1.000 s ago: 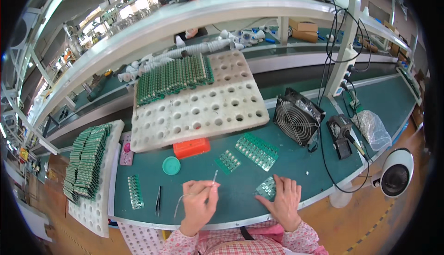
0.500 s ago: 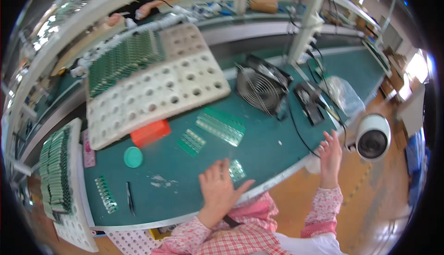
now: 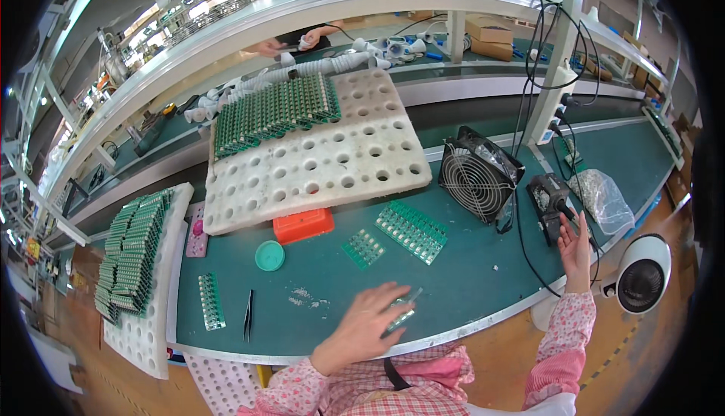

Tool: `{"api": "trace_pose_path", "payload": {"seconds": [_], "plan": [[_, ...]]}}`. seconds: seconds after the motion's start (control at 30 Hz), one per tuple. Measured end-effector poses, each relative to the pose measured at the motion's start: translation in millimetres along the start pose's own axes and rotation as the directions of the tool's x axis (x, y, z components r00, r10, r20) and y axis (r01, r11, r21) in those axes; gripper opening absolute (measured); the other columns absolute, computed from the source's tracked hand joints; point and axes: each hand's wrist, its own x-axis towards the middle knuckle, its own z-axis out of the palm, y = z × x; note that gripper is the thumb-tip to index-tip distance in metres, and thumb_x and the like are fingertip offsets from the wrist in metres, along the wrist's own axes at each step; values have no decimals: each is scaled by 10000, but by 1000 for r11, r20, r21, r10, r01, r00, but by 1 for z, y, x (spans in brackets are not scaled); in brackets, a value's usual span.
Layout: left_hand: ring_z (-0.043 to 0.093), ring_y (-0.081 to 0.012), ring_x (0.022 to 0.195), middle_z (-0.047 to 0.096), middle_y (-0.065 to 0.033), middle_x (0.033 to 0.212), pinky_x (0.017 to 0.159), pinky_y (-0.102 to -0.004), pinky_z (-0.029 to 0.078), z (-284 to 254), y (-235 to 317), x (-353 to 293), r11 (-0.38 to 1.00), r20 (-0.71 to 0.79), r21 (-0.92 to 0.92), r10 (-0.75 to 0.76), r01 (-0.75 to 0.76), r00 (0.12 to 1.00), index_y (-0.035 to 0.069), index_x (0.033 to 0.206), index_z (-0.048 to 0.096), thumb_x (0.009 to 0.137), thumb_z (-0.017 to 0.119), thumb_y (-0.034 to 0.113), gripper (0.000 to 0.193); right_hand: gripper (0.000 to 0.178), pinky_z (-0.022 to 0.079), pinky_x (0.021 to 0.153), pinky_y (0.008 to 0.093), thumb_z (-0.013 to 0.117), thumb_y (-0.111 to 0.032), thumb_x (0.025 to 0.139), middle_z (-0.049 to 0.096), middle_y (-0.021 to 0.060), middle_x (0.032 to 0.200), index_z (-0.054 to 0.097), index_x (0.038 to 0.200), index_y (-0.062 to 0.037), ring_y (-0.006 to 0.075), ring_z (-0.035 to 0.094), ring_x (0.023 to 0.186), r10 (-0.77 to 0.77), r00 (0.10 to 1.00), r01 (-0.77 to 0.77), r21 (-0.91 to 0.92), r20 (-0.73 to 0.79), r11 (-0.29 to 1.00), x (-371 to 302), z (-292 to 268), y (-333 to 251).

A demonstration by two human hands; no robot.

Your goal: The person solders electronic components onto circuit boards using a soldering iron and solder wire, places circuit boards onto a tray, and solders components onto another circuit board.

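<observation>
My left hand (image 3: 364, 324) is low over the front of the green bench, fingers stretched out and thumb apart. It lies around a small green circuit board (image 3: 401, 316), partly covering it; whether the fingertips touch it is unclear. My right hand (image 3: 575, 256) is raised at the right, palm up and fingers extended, beside the soldering iron (image 3: 568, 211) in its black stand (image 3: 545, 198). No grip on the iron shows. Beyond my left hand lie a small board panel (image 3: 364, 249) and a larger one (image 3: 411, 232).
A black fan (image 3: 477, 182) stands at the back, with cables running down beside it. White foam trays (image 3: 317, 167) bear many boards. Tweezers (image 3: 248, 315), a board strip (image 3: 211, 301), a green lid (image 3: 269, 256) and a red bin (image 3: 303, 226) are on the left. A clear bag (image 3: 604, 201) lies right.
The view has shifted, so the bench sits lower and further right. My left hand has come over the small board, and my right hand has moved up to the soldering iron stand.
</observation>
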Motion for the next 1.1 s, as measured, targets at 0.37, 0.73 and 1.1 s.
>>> {"api": "trace_pose_path", "payload": {"seconds": [0.37,0.73,1.1], "plan": [[647,-292,709,645,-117,687,740,-444,446,-166,-138,142,940,-611,174,-131,294,781,28,837,695,1034,492,262,368,363,436,544,188,643,-415,986,619,-45,860,615,1223,-141,20,567,698,-235,942,196,-175,-240,965,-24,-20,8],[686,-359,814,712,-167,829,929,-471,444,-213,-194,315,595,-393,740,1,315,920,25,865,693,1026,470,324,407,203,383,592,203,520,-268,1045,445,-5,848,519,1061,-67,52,437,658,-644,698,395,-582,-313,711,-140,47,21],[675,-253,1067,698,-131,1141,963,-472,456,-106,-282,355,470,-97,870,-130,148,987,25,1180,663,916,577,234,347,285,455,668,287,617,-261,1014,523,80,905,491,1162,-54,160,509,769,-551,798,294,-641,-243,709,-181,49,57]]}}
